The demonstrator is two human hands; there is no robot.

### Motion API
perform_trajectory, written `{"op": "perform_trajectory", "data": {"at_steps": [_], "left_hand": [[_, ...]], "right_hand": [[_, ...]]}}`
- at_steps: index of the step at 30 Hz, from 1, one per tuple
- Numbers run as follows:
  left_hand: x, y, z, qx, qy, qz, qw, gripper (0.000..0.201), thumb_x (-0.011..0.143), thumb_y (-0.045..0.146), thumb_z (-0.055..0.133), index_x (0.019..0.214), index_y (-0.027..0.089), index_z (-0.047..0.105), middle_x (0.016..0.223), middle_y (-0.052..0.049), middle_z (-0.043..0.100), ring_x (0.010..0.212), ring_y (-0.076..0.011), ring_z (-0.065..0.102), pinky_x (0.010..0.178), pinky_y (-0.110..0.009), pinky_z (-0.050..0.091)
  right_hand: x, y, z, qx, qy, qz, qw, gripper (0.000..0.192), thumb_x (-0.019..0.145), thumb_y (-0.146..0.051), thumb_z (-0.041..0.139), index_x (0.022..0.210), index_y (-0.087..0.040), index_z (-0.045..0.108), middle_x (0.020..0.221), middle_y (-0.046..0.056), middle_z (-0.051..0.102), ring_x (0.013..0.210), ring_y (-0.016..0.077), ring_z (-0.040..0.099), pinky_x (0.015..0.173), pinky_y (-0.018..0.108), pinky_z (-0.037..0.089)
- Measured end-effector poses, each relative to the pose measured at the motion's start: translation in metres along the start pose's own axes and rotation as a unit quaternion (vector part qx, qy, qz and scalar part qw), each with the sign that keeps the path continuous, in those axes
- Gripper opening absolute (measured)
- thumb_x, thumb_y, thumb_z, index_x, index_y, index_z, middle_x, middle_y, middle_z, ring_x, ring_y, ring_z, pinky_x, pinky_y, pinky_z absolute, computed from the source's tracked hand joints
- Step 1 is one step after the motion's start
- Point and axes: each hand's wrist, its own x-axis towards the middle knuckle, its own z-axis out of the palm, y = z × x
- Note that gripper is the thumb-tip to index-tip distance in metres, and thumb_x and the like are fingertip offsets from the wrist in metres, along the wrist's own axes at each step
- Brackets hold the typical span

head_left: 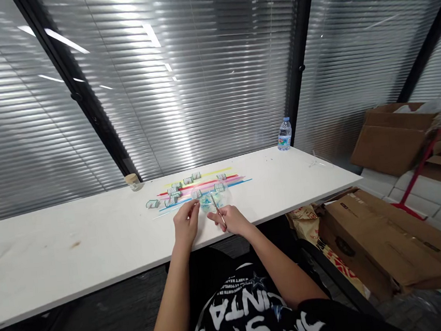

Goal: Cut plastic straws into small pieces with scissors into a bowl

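My right hand [231,219] is closed around a slim metal tool [221,218], like scissors or tweezers; its exact kind is not clear. The tool points forward over a clear round dish [227,198] with blue-green bits in it. At the dish's left edge, my left hand [185,218] has thumb and fingertips pinched together; whatever is between them is too small to make out. Behind both hands lie long coloured sticks in yellow, red [195,185], pink and blue [241,182]. Several small white-and-green wrapped pieces [153,204] lie on and around the sticks.
The white table [94,235] runs along a window with blinds. A small jar with a tan lid [132,182] stands at back left, a water bottle [284,134] at back right. Clear plastic scraps [319,162] lie near the right edge. Cardboard boxes [391,237] fill the floor at right.
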Motion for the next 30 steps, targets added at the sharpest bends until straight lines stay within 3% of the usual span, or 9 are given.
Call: {"op": "perform_trajectory", "data": {"at_steps": [14, 30], "left_hand": [[-0.0002, -0.0042, 0.0006, -0.023, -0.028, -0.021, 0.999, 0.026, 0.086, 0.042, 0.056, 0.095, 0.021, 0.070, 0.095, -0.006, 0.072, 0.074, -0.0172, 0.062, 0.071, -0.029, 0.050], [0.0006, -0.0037, 0.0014, -0.025, -0.020, -0.030, 0.999, 0.026, 0.085, 0.041, 0.057, 0.095, 0.021, 0.071, 0.095, -0.006, 0.072, 0.076, -0.0180, 0.064, 0.069, -0.029, 0.050]], "right_hand": [[0.0008, 0.0002, 0.0006, -0.001, 0.007, 0.009, 1.000, 0.054, 0.077, -0.069, 0.059, 0.062, -0.017, 0.057, 0.046, -0.002, 0.052, 0.044, 0.0106, 0.048, 0.050, 0.022, 0.038], [0.0017, 0.0012, 0.0006, -0.024, 0.022, -0.011, 0.999, 0.049, 0.079, -0.062, 0.061, 0.062, -0.017, 0.060, 0.046, -0.001, 0.053, 0.048, 0.0120, 0.052, 0.055, 0.023, 0.040]]}}
